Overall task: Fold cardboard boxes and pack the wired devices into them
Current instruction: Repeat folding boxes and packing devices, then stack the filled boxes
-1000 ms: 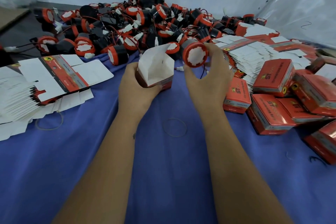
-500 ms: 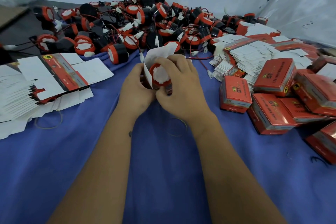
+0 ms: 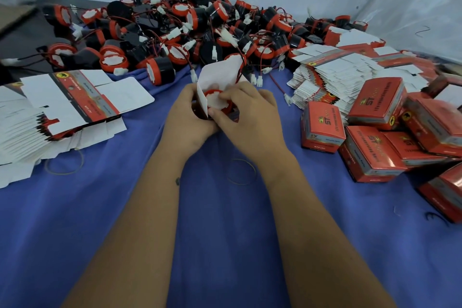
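Observation:
My left hand (image 3: 186, 117) grips a small open cardboard box (image 3: 220, 75) whose white lid flap stands up at the centre of the blue cloth. My right hand (image 3: 246, 115) presses a round wired device (image 3: 215, 100), red-rimmed with a white face, down into the box's open top. Its fingers lie over the device's edge. The box's red body is mostly hidden between both hands. The device's wire is not clearly visible.
A big heap of red-and-black wired devices (image 3: 190, 32) lies behind. Flat unfolded boxes are stacked at the left (image 3: 62, 107) and back right (image 3: 337, 75). Several closed red boxes (image 3: 377, 122) pile up at the right. Two rubber bands (image 3: 241, 171) lie on the blue cloth (image 3: 225, 232).
My right hand carried the device from beside the box into its open top, then pushed it deeper. My left hand kept hold of the box.

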A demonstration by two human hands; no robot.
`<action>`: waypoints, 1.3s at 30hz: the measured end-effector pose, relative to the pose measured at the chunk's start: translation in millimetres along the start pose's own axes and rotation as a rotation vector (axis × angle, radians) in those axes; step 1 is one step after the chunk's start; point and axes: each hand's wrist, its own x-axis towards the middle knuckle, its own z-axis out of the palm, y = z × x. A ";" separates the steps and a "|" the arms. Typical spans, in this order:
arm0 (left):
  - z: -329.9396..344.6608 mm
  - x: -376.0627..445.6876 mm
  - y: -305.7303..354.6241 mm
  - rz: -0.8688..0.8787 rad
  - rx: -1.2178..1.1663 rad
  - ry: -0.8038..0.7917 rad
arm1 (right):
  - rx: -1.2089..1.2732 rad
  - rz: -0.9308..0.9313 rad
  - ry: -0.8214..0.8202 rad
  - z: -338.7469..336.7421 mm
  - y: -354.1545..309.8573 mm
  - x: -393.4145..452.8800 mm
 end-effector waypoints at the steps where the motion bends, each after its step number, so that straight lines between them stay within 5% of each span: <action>1: 0.3 -0.2 0.2 0.002 0.002 0.001 | -0.029 -0.013 0.010 0.8 -0.1 -0.6; 8: 2.4 -0.4 0.6 -0.010 -0.055 -0.015 | -0.051 0.070 0.037 2.4 -2.9 0.0; 12: 4.9 -2.5 1.2 -0.008 -0.118 -0.067 | 0.186 0.108 0.034 -1.1 -3.4 -0.8; 17: 6.1 -0.3 4.0 -0.095 -0.120 -0.016 | 0.441 0.197 0.410 -9.5 -7.4 2.1; 21: 5.1 -2.9 6.8 -0.160 -0.179 0.035 | 0.493 0.297 0.422 -17.3 -0.7 6.7; 28: 6.7 -7.3 7.8 -0.098 -0.147 -0.031 | 0.366 0.220 0.292 -19.0 -3.0 7.3; 39: 11.1 -2.7 2.3 -0.044 -0.030 0.073 | 0.232 -0.008 0.394 -21.8 -10.6 5.7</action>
